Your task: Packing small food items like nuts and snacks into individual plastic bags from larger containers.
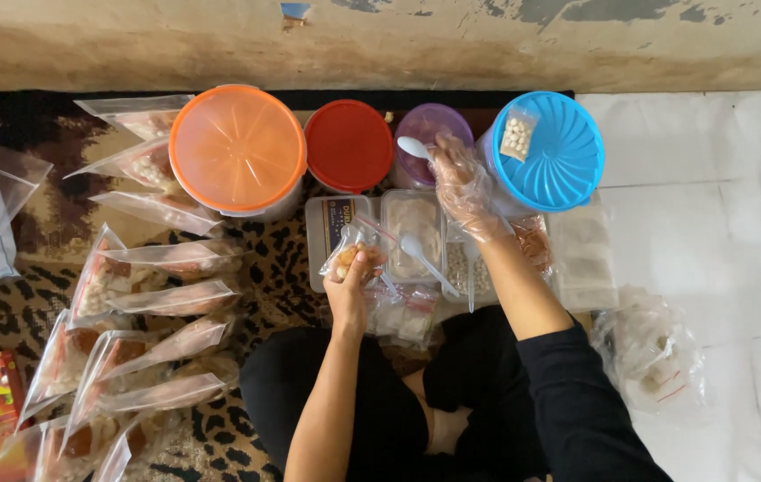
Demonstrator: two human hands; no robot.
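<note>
A small clear plastic pouch [347,254], partly filled with light brown snack pieces, is gripped by the bare left hand [351,287], which is closed around its lower half so that the open mouth points up and away from the body. The right hand [461,186], covered by a thin transparent glove, is held farther out, its fingers pinched on the handle of a white plastic spoon [415,147] over the purple-lidded tub [434,134]. The pouch thus lies nearer the body and to the left of the spoon, with the spoon's long axis running leftward from the fingers.

Between the two hands, shallow clear trays [412,234] of pale ingredients are set in a row, a second white spoon [425,260] resting across one. Behind them stand a red-lidded tub [348,145], a large orange-lidded container [238,148] and a blue-lidded container [554,152] with a small packet of pale round pieces [517,134] laid on top. Filled pouches [171,299] are spread on the leopard-print mat [278,268] to the left.
</note>
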